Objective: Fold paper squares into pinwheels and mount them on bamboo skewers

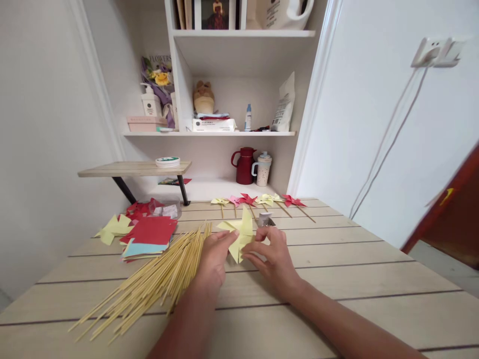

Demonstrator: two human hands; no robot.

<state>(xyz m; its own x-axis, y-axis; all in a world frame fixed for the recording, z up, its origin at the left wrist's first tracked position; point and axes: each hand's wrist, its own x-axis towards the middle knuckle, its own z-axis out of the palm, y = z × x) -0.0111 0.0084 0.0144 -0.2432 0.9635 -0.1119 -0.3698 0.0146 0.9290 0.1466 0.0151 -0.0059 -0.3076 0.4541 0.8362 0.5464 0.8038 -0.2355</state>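
A pale yellow paper pinwheel (241, 233) is held just above the wooden table (355, 279). My left hand (214, 258) pinches its left side, and my right hand (272, 257) pinches its lower right edge. A loose heap of bamboo skewers (157, 281) lies just left of my left hand. Behind my right hand stands a small clear object (265, 219); what it is I cannot tell.
A row of finished yellow, pink and red pinwheels on sticks (262, 200) lies at the table's far side. Stacked red, blue and yellow paper squares (147, 237) sit at the left. A low wooden riser (134, 169), a red jug (245, 165) and shelves stand behind.
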